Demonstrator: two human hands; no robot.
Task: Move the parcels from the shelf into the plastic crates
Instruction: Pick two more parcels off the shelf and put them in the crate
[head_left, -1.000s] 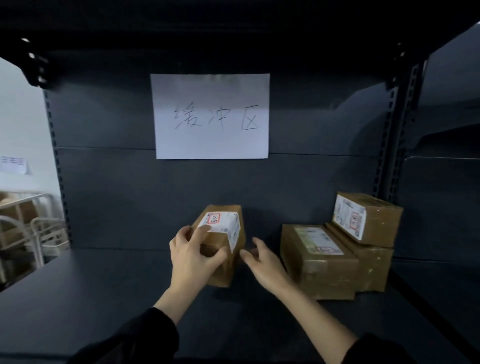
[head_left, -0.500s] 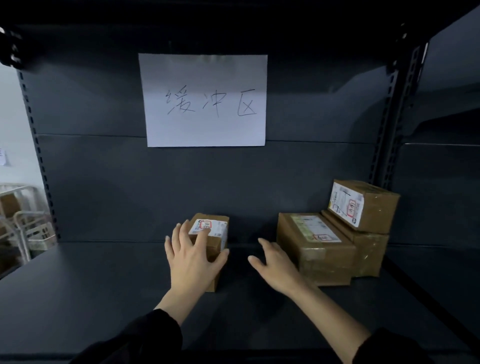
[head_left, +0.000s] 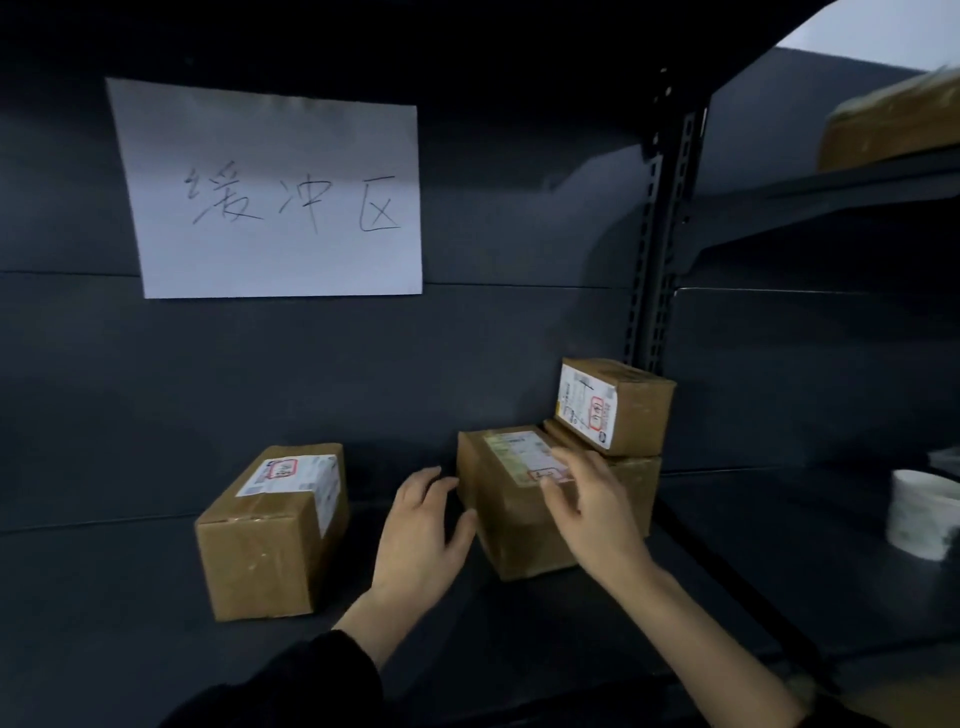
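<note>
On the dark shelf (head_left: 130, 597) lie cardboard parcels with white labels. One parcel (head_left: 270, 535) sits alone at the left, free of both hands. A second parcel (head_left: 511, 514) lies in the middle. My left hand (head_left: 423, 540) touches its left face with fingers spread. My right hand (head_left: 592, 504) rests over its top right edge, fingers loosely bent. Behind it a third parcel (head_left: 631, 493) carries a smaller parcel (head_left: 615, 402) stacked on top. No crates are in view.
A white paper sign (head_left: 275, 192) with handwriting hangs on the back panel. A perforated upright post (head_left: 660, 249) divides the bays. In the right bay stand a white roll (head_left: 922, 514) and, one shelf up, a wrapped brown package (head_left: 893, 124).
My left hand has let go of the left parcel, which now lies flat on the shelf. Both hands have moved right onto the middle parcel. The view has swung right.
</note>
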